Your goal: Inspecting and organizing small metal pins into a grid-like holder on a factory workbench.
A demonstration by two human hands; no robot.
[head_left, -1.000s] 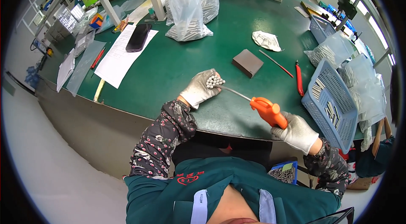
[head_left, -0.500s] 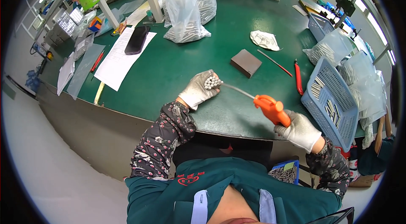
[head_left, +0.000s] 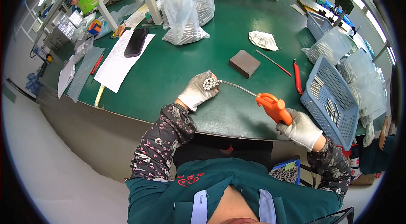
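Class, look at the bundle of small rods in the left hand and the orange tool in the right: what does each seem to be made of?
The bundle of rods in the left hand looks like bare metal: grey, shiny round ends. The orange tool in the right hand seems to have a moulded plastic body, uniformly bright and smooth, with a thin silvery nozzle, probably metal tube.
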